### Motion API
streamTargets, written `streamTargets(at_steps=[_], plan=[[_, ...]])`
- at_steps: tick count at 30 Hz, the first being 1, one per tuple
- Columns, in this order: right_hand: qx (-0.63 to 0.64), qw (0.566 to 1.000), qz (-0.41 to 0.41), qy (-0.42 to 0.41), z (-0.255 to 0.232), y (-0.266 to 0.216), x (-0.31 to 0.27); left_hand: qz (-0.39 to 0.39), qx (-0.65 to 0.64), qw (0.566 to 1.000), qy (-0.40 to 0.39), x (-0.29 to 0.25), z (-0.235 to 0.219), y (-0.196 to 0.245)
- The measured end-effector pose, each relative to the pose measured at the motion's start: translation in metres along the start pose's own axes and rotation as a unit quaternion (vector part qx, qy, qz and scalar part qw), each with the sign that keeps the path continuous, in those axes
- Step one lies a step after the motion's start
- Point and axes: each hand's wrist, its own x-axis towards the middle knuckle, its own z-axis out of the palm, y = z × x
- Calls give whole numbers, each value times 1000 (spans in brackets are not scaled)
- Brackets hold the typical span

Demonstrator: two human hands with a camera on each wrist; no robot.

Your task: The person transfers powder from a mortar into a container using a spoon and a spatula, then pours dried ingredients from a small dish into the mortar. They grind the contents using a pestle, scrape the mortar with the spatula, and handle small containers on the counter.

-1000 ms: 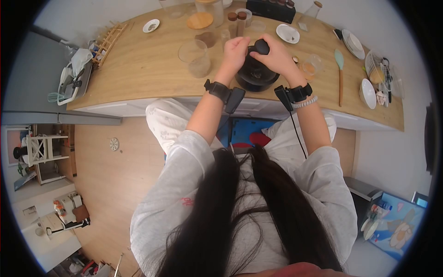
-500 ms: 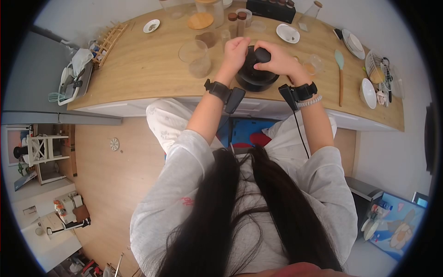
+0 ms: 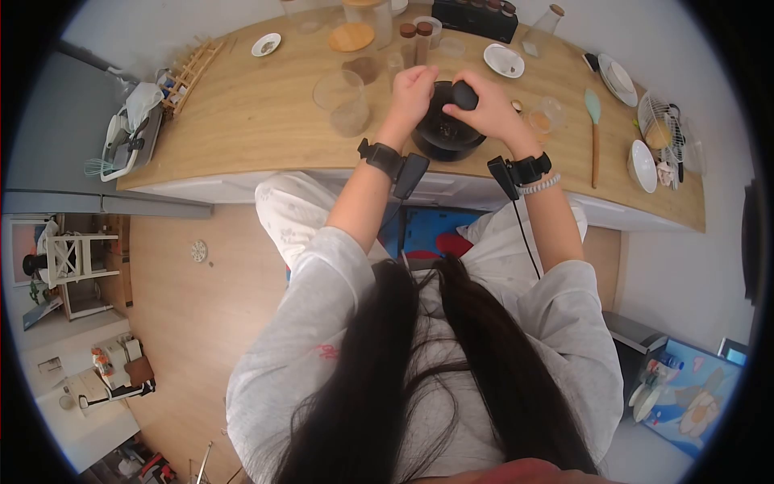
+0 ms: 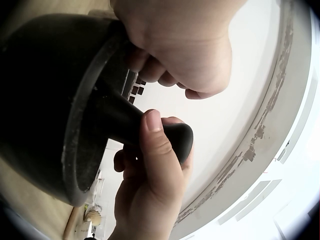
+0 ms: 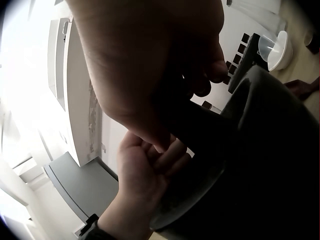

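A black mortar (image 3: 445,148) stands near the counter's front edge. My left hand (image 3: 409,98) curls its fingers over the left side of its rim. On the right, my right hand (image 3: 490,106) grips the rounded top of a black pestle (image 3: 464,95), which leans inside the bowl. The left wrist view shows the thumb and fingers round the pestle (image 4: 124,119), beside the mortar (image 4: 45,95). The pestle's lower end and the mortar's contents cannot be made out clearly.
Left of the mortar is a clear glass container (image 3: 347,109); behind stand brown-capped tubes (image 3: 422,47) and a white dish (image 3: 504,60). Rightward are a small glass cup (image 3: 545,114), a spatula (image 3: 596,137) and a white bowl (image 3: 642,166). The counter's front edge (image 3: 282,172) is close.
My right hand and the pestle's top have shifted slightly toward the right and nearer to me than a second ago. The left hand and the mortar have stayed in place.
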Motion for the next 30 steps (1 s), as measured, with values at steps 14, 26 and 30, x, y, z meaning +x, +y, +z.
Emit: streamTargets(at_steps=[14, 26, 30], plan=[[2, 997, -13, -70, -4, -2, 5, 1, 14, 1000, -3, -3, -2, -3], [-48, 998, 36, 24, -1, -3, 9, -5, 3, 1000, -2, 1, -1, -3], [9, 999, 6, -40, -2, -9, 1, 7, 2, 1000, -4, -1, -2, -4]])
